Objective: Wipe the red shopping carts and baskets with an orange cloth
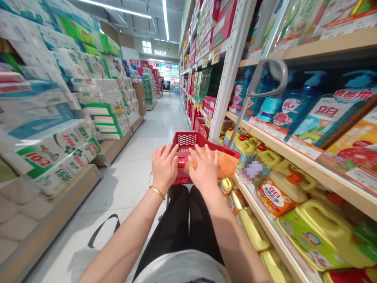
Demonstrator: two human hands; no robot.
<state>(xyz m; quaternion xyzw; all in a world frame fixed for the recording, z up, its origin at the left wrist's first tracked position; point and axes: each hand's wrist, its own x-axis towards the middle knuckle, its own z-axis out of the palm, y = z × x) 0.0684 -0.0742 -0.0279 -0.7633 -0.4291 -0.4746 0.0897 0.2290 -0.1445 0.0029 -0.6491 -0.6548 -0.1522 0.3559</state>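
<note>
A red plastic basket (pixel 188 135) with lattice walls stands just ahead of my knees. My left hand (pixel 165 167) rests at its near left edge, fingers stretched out and slightly apart. A gold-coloured bangle (pixel 157 192) circles that wrist. Over an orange cloth (pixel 228 162) at the near right side of the basket lies my right hand (pixel 203 167), its fingers spread and fairly flat. The cloth shows on both sides of the right hand and sticks out to the right. What lies under my palms is hidden.
Shelving on the right holds blue pump bottles (pixel 318 114) and yellow detergent jugs (pixel 324 232). A metal pole with a grey loop handle (pixel 268 76) leans before it. Paper packs (pixel 59 151) line the left. A grey bag (pixel 88 261) sits low left. The aisle floor (pixel 159 114) runs ahead.
</note>
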